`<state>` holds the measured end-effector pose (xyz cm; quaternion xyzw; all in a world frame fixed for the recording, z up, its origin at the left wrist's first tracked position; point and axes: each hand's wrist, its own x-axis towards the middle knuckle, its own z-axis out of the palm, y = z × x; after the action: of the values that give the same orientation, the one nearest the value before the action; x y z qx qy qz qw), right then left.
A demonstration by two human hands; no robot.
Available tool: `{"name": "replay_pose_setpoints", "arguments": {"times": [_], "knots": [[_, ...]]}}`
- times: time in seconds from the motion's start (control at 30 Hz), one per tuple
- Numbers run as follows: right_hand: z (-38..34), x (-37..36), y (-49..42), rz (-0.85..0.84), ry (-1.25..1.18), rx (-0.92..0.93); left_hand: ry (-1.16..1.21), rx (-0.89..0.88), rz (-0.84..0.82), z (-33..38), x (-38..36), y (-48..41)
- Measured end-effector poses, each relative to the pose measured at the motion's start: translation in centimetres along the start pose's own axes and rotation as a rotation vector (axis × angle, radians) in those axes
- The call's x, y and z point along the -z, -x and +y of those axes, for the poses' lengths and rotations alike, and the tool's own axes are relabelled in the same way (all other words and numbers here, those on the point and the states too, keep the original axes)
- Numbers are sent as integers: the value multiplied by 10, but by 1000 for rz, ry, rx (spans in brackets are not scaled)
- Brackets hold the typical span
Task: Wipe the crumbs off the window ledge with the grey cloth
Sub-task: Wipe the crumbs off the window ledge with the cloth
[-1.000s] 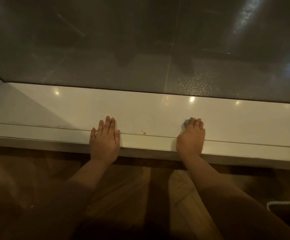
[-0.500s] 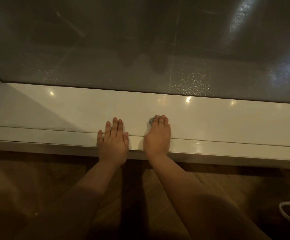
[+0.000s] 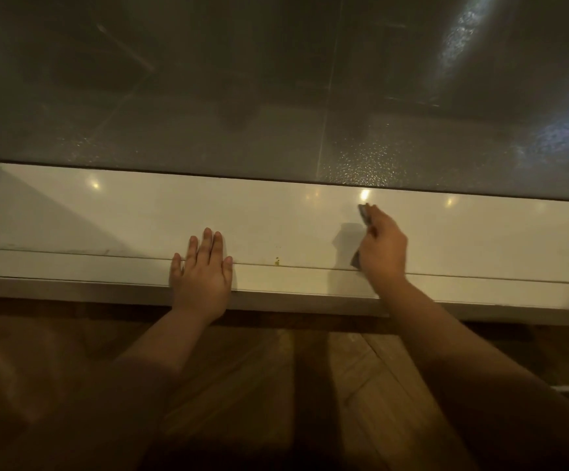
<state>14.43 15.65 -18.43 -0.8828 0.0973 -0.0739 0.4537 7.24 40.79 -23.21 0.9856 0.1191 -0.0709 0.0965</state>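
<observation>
My right hand point(image 3: 383, 248) now sits right of the crumbs point(image 3: 277, 261), gripping the grey cloth point(image 3: 363, 213) lengthwise toward the glass point(image 3: 276, 96); left hand point(image 3: 203, 270) flat, left of them.

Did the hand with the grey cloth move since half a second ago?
Yes. The right hand, holding the grey cloth, went right: it was left of the window's vertical seam, now it's right of it.

Few yellowish crumbs point(image 3: 277, 261) sit by the front groove of the glossy white window ledge point(image 3: 133, 212); grey cloth point(image 3: 363, 214) is bunched in the right hand point(image 3: 383, 249), off to their right.
</observation>
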Motion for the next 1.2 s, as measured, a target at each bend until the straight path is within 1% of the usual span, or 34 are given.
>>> {"name": "replay_pose_setpoints", "arguments": {"times": [0.1,0.13,0.23,0.3,0.43,0.53,0.63,0.77,0.9,1.0,1.1,1.2], "knots": [[40,37,-23,37,256,92,9,1,-2,0,0,0],[52,51,-27,35,347,96,10,-1,1,0,0,0],[84,95,-33,20,542,39,28,-7,16,1,1,0],[97,112,-31,25,597,-9,25,-7,20,0,-1,0],[103,106,-29,51,586,-37,16,-2,32,1,-3,-1],[101,83,-31,87,561,4,-8,-10,52,0,-5,-1],[88,50,-26,79,516,82,-9,-9,44,0,-5,-1],[58,1,-8,29,435,175,10,-2,30,1,-2,0],[35,-38,9,-49,391,227,12,-6,13,1,0,1],[22,-57,17,-69,387,240,6,-2,-5,1,1,0],[10,-71,25,-126,415,250,9,0,-24,1,2,-1],[-4,-84,34,-162,383,265,18,-1,-38,1,4,-1]]}}
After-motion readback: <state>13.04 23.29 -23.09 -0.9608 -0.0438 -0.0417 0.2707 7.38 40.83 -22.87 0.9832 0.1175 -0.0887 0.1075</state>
